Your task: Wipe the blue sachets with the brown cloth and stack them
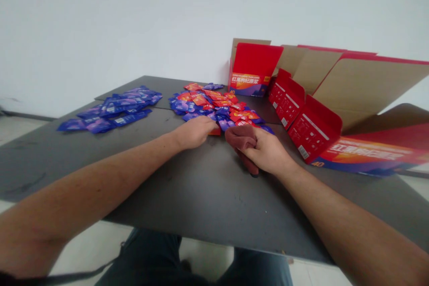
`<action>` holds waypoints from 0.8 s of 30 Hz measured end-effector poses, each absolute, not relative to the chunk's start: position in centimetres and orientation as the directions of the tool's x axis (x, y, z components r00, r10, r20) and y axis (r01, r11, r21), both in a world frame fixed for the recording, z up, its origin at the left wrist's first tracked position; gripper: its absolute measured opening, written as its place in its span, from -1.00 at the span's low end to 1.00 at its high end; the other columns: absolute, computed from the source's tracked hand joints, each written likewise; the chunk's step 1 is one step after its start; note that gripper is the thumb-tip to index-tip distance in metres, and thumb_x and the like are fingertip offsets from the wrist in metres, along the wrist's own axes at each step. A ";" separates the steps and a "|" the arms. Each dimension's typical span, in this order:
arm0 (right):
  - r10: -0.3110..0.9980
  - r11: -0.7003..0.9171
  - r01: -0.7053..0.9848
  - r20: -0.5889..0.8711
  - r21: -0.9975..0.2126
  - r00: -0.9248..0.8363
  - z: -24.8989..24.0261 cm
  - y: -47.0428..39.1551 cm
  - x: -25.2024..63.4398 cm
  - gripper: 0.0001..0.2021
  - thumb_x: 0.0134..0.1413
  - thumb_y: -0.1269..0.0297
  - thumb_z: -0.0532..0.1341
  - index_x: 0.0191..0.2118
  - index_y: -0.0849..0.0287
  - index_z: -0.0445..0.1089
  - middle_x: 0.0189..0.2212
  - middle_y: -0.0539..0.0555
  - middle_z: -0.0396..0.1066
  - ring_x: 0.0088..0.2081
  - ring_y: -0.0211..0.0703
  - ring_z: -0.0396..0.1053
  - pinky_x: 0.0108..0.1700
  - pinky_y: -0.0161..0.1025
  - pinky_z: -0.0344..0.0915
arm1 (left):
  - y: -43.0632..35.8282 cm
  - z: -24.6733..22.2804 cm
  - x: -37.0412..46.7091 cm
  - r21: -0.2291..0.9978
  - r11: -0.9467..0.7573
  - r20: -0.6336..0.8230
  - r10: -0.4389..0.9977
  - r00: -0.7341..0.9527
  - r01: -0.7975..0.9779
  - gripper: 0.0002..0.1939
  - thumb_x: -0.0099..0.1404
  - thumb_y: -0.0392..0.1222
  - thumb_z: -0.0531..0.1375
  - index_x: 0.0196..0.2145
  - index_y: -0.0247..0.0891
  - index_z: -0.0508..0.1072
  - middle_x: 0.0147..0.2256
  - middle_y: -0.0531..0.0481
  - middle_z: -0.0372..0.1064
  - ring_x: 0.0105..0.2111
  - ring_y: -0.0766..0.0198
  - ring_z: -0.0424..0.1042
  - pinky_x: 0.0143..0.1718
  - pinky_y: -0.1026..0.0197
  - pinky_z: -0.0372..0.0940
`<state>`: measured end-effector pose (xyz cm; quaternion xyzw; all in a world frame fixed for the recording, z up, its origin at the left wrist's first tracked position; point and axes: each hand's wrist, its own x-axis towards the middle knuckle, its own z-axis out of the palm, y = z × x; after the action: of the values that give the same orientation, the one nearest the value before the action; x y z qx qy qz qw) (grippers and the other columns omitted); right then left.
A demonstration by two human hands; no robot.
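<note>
My right hand [270,149] is closed round a folded reddish-brown cloth [241,138], which hangs down towards the table. Just left of it, my left hand [194,132] has its fingers bent together at the near edge of a mixed pile of sachets. An orange-red sachet [215,131] pokes out from under those fingertips, gripped by them. The pile holds many red sachets [223,103] and blue-purple sachets [187,106], lying loosely over one another. Part of its near edge is hidden behind both hands.
Another heap, all blue-purple sachets [114,108], lies to the left on the dark grey table [197,196]. Along the right stand open red cartons [315,127] with raised flaps, and one more carton [250,71] stands at the back. A white wall [134,18] rises behind the table.
</note>
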<state>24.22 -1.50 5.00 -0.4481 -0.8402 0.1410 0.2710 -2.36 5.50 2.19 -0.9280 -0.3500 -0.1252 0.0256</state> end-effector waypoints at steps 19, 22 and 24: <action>0.840 0.541 0.665 0.300 -0.515 -0.451 4.4 -1.1 24.5 -0.52 0.03 0.45 0.20 0.10 0.00 0.48 -0.27 -0.04 0.60 -0.25 -0.11 0.51 -0.27 -0.27 0.31 | 16.8 4.8 -10.7 -0.163 -0.379 0.072 0.916 0.394 0.911 -0.20 0.21 0.00 0.25 0.37 -0.21 0.22 0.21 -0.31 0.33 0.13 -0.13 0.36 0.16 0.00 0.21; 0.848 0.530 0.674 0.296 -0.515 -0.440 4.4 -1.0 24.4 -0.54 0.02 0.43 0.23 0.08 0.03 0.49 -0.25 -0.03 0.59 -0.24 -0.11 0.51 -0.24 -0.26 0.32 | 17.3 5.0 -10.9 -0.174 -0.392 0.036 0.914 0.403 0.903 -0.18 0.21 0.05 0.24 0.37 -0.25 0.21 0.20 -0.33 0.33 0.12 -0.12 0.37 0.13 0.04 0.21; 0.847 0.531 0.673 0.295 -0.514 -0.443 4.4 -1.1 24.4 -0.55 0.02 0.43 0.23 0.07 0.06 0.49 -0.26 -0.02 0.59 -0.24 -0.11 0.51 -0.24 -0.26 0.32 | 17.6 5.2 -11.1 -0.159 -0.390 -0.003 0.919 0.395 0.907 -0.17 0.21 0.06 0.23 0.38 -0.25 0.21 0.18 -0.30 0.36 0.10 -0.09 0.39 0.09 0.09 0.22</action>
<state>24.43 -1.09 4.35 -0.4559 -0.8335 0.1629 0.2662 -11.06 17.62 5.17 -0.8325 -0.5483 0.0453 0.0658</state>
